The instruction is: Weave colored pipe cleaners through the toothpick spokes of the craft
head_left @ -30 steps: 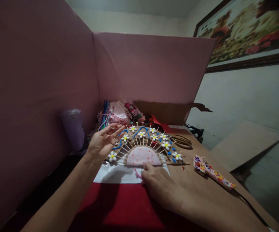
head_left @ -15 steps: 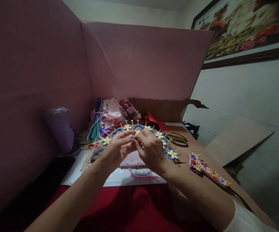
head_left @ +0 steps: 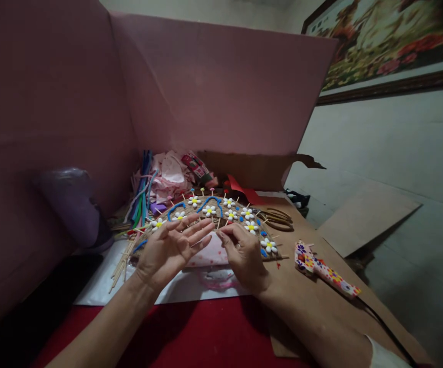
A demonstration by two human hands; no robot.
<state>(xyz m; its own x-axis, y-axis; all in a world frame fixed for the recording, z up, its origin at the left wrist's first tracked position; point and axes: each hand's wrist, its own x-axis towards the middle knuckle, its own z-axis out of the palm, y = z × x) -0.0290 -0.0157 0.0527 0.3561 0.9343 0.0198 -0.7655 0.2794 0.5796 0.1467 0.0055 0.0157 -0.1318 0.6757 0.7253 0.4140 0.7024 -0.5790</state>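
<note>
My left hand (head_left: 173, 245) is palm up with its fingers stretched out, and nothing shows in it. Close to its fingertips, my right hand (head_left: 244, 255) has thumb and forefinger pinched together; whatever is between them is too small to make out. Behind both hands stands an arched brown twine-covered craft piece (head_left: 191, 210) with sticks round its edge, several tipped with coloured beads. White flowers with yellow centres, such as this flower (head_left: 208, 210), and blue cord (head_left: 221, 207) decorate it. Pink dotted cloth (head_left: 209, 250) lies beneath the arch, partly hidden by my hands.
A flower-patterned glue gun (head_left: 325, 271) with a black cord lies at the right, near scissors (head_left: 277, 219). At the back left are pipe cleaners (head_left: 142, 189) and pink scraps (head_left: 171, 174). A purple object (head_left: 75, 204) stands against the pink panel (head_left: 214, 92).
My hands have moved apart; earlier their fingertips met in front of the arch. My left fingers have spread and straightened. The view has shifted slightly.
</note>
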